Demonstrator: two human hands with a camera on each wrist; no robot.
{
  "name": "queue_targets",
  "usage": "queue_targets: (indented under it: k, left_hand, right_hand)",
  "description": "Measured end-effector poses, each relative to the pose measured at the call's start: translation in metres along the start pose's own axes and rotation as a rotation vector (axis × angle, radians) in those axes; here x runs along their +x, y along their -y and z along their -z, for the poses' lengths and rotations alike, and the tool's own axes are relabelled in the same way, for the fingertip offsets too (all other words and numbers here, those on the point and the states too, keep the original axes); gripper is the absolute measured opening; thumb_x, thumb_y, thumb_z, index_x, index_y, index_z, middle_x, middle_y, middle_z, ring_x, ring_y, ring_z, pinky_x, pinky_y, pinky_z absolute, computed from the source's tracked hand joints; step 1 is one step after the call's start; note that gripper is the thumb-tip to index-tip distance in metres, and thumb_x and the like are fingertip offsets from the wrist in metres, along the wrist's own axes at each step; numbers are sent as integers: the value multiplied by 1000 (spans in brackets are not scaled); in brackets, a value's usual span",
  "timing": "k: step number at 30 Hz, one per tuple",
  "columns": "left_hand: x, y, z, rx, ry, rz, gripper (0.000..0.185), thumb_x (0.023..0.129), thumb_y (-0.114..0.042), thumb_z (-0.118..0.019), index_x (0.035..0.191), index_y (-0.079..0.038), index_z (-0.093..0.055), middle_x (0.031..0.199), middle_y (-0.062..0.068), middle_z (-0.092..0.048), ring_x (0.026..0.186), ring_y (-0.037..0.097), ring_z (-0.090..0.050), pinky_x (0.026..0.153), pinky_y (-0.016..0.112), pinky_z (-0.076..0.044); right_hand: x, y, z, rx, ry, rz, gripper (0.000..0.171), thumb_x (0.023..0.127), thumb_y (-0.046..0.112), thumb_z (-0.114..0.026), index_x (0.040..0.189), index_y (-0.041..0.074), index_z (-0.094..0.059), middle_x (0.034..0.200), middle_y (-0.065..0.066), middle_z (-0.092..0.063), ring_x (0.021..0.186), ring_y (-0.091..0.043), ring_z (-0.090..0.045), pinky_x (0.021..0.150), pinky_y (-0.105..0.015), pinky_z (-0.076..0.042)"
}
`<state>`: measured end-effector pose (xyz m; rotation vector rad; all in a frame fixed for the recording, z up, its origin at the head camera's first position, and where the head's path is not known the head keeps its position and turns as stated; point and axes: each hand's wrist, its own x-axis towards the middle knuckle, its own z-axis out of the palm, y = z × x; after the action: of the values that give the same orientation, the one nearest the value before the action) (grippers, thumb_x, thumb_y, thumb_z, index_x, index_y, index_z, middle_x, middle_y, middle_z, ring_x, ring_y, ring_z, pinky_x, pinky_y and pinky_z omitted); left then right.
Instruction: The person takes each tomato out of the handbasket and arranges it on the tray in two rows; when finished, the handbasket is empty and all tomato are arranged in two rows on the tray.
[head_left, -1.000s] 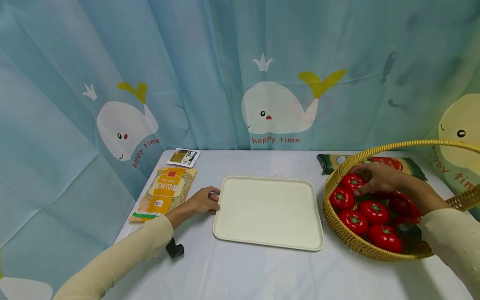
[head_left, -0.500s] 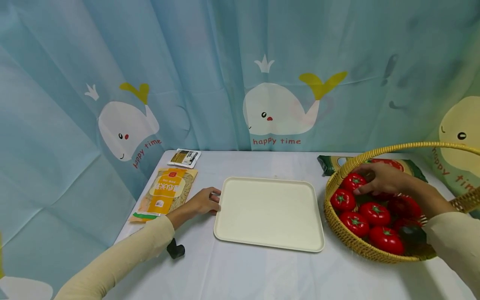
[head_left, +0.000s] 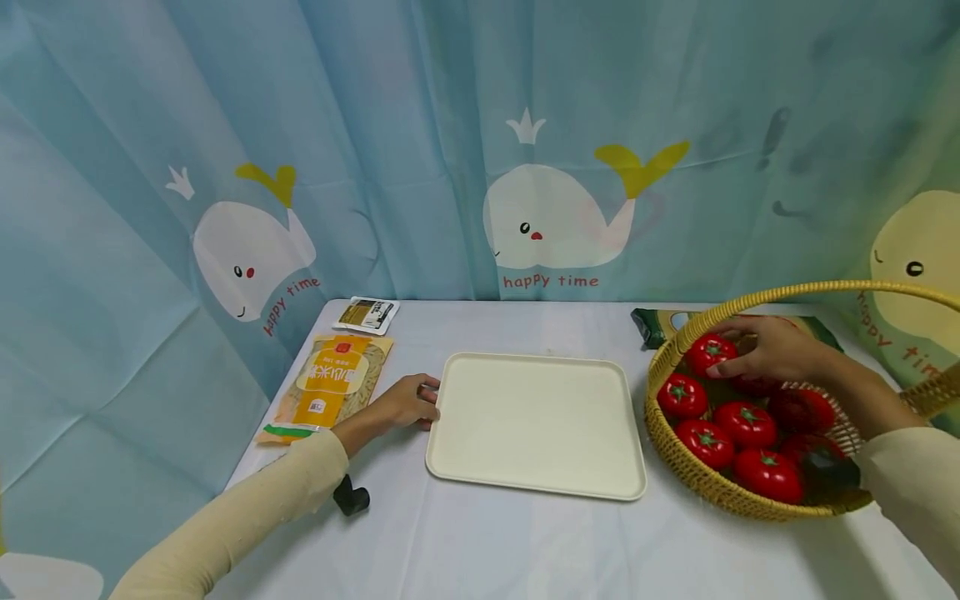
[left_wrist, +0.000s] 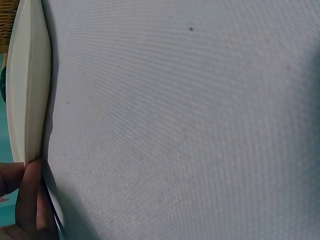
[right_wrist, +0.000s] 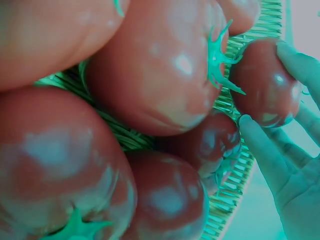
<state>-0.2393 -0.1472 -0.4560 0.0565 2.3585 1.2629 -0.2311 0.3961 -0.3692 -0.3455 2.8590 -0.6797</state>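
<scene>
At far left on the white-covered table (head_left: 487, 550) lie a yellow food pouch (head_left: 332, 381) and a small sachet (head_left: 367, 315). Beside them, the left hand (head_left: 401, 403) rests with loosely curled fingertips touching the left rim of the cream tray (head_left: 536, 425); it appears to grip nothing. To the right, inside the wicker basket (head_left: 686, 471), the right hand (head_left: 772, 350) pinches a red tomato (head_left: 709, 352) above the other tomatoes (head_left: 742, 421).

Left grip (head_left: 405, 403) relaxed, right grip (head_left: 776, 350) curled.
</scene>
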Motion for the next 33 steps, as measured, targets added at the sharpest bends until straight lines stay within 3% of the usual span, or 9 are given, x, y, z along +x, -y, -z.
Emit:
queue_targets:
  k: [3,9,12,16,22,26,30,33]
  left_hand:
    - [0,0,0,-7,-1,0,53,84,2,-70,135,1,-53,103,12,-60,77,18,-64,67,28,-62]
    - [-3,-1,-1,-45,1,-15,55,82,5,-69,134,4,-52,101,11,-57,77,18,-61,67,28,-62]
    - [-4,-2,-1,-49,-2,-18,55,81,6,-68,134,5,-52,102,12,-56,77,18,-61,67,28,-62]
    - [-5,-1,-2,-48,-8,-19,55,81,6,-68,133,4,-53,102,12,-57,77,17,-61,67,28,-62]
    - [-5,-1,-2,-51,-6,-16,54,82,5,-68,133,4,-53,104,13,-58,79,18,-62,69,28,-62]
    - [-4,0,-2,-44,-4,-8,53,83,4,-68,134,3,-53,105,13,-59,80,18,-63,70,29,-62]
    - [-3,0,-3,-47,-1,-9,53,83,3,-68,134,3,-53,104,13,-58,80,18,-63,71,30,-63]
    - [-3,0,-3,-54,3,-14,53,83,4,-68,134,3,-53,103,12,-58,79,18,-63,70,29,-62]
  right_hand:
    - [-5,0,3,-43,-48,15,75,79,42,-83,135,0,-57,117,-27,-67,100,-39,-65,71,-38,-55]
    - [-15,2,6,44,-32,31,71,85,36,-80,140,-1,-52,125,-31,-61,108,-50,-63,79,-51,-59]
    - [-19,3,7,65,-32,25,69,86,33,-79,140,-1,-52,126,-30,-61,108,-49,-64,78,-41,-60]
    - [-23,4,7,86,-40,54,65,86,27,-80,139,-1,-53,123,-26,-64,102,-31,-67,70,-23,-55]
    - [-31,3,7,100,-87,103,64,85,25,-81,138,1,-55,122,-22,-66,94,6,-58,71,-20,-54]
    - [-36,4,5,101,-134,161,59,83,21,-82,134,2,-59,124,-20,-62,95,13,-53,73,-20,-52]
    - [-43,6,3,95,-141,159,56,83,21,-82,133,6,-60,129,-19,-57,99,10,-52,79,-25,-53]
    - [-51,9,2,95,-119,115,58,85,23,-80,136,7,-57,134,-21,-51,109,-13,-57,84,-42,-55]
